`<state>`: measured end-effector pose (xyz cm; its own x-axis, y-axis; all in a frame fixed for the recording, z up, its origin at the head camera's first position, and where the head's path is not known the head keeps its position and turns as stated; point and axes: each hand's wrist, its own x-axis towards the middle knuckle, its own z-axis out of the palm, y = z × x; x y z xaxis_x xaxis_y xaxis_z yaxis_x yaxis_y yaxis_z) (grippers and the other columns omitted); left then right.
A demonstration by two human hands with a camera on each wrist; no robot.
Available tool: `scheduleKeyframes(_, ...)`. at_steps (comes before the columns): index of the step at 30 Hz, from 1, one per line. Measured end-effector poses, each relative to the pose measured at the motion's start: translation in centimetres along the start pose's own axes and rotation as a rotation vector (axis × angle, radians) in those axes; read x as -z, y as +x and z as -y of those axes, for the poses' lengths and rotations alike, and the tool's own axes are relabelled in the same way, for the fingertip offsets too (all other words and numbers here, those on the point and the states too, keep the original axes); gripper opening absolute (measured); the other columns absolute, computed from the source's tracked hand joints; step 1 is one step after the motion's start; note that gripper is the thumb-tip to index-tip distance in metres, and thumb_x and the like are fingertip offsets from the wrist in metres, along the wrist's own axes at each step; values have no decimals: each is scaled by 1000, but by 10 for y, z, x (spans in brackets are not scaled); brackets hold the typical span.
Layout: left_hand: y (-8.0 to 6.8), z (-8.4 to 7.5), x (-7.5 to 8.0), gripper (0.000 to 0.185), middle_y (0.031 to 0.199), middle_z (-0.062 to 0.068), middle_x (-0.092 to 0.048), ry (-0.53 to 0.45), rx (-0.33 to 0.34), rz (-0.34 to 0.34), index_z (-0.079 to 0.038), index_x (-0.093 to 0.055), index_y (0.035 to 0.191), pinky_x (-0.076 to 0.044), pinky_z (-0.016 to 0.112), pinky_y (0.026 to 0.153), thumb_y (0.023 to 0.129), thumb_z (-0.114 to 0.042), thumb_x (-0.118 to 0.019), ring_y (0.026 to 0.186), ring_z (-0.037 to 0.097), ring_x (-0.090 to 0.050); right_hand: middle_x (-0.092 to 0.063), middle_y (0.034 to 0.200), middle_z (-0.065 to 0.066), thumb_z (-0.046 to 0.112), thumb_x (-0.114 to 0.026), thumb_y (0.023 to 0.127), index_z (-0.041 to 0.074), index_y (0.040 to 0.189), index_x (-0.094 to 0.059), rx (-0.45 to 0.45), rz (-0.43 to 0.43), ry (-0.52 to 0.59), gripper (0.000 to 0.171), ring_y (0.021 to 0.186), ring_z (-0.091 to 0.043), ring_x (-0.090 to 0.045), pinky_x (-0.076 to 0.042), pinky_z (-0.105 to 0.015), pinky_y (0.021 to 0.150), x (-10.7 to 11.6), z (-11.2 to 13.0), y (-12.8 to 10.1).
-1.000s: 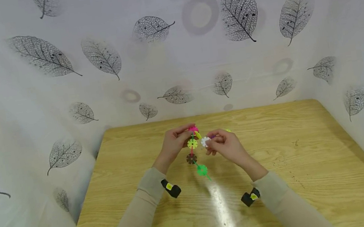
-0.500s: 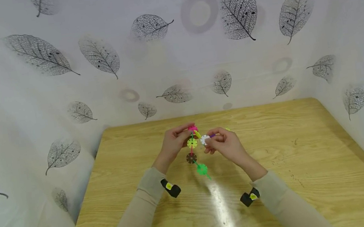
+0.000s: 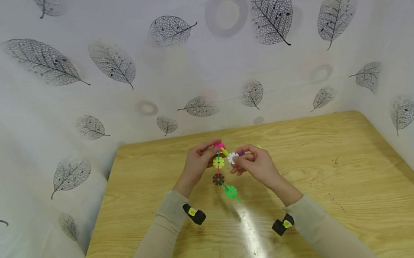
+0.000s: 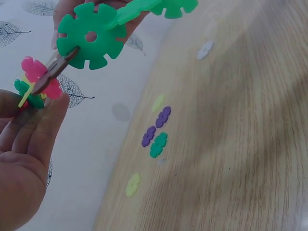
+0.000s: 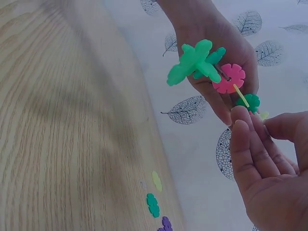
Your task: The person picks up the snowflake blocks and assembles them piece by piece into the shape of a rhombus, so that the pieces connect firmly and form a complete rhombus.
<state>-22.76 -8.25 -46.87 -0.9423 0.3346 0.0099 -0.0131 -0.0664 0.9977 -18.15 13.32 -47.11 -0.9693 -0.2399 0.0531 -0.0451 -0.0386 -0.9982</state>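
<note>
While the left hand [image 3: 194,164] pinches the pink disc [image 3: 218,145] between thumb and fingers, the chain [image 3: 218,170] that runs from it is held off the tabletop [image 3: 352,162] and stretches towards the near side: yellow disc [image 3: 219,162], brown disc [image 3: 218,179] and green disc [image 3: 231,192], with others between them seen edge-on. That grip, near the far end, probably steadies the place being worked and lets the rest hang out of the way. The discs look slotted crosswise, notch into notch, which would explain why they alternate between face-on and edge-on. Just right of the pink disc, a yellow link [image 3: 225,151] slants towards the white disc [image 3: 233,157]; whether these two are joined cannot be told. The right hand [image 3: 257,165] pinches that white disc, thumb on the near face, seemingly to line it up with the link. A purple piece [image 3: 242,154] shows at its fingers, but whether it is held or lies behind them is unclear.

Below, the tabletop is wood with a yellowish grain, and a bright streak of reflected light [image 3: 253,245] falls across its near part. From the left wrist, more discs can be seen lying flat on it: a pale yellow disc [image 4: 133,185], two purple discs [image 4: 148,136], a teal disc [image 4: 158,145] and, well apart from these, a loose white disc [image 4: 205,50]. Pale sheeting [image 3: 200,77] printed with skeletal leaves [image 3: 272,13] stands along the left, far and right sides, closing the workplace in like a booth
</note>
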Motion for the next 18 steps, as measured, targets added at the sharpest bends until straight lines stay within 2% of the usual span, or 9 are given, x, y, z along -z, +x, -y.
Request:
scheduleKeyframes(7,1,3,-1,36,118,17,-71,12,-12,18,-6,-61,135,-61,28,74,101,-16,-59,80,13,-71,-68,99,-36,21,-68,96,0,116,-58,-20,-17,0,31,79,-30,-75,-55,-63,78,0,-2,1)
scheduleKeyframes(14,1,1,-4,36,117,22,-70,11,-44,26,-5,-61,135,-61,31,78,101,-16,-60,86,12,-73,-69,98,-34,17,-68,96,-2,115,-55,-18,-28,15,30,79,-31,-75,-61,-50,72,-1,2,0)
scheduleKeyframes(18,1,-1,-6,37,120,22,-68,26,-55,35,-3,-60,136,-61,32,80,101,-14,-60,89,11,-73,-69,97,-34,15,-67,96,-5,114,-53,-11,-27,18,30,79,-32,-75,-61,-50,72,-1,2,0)
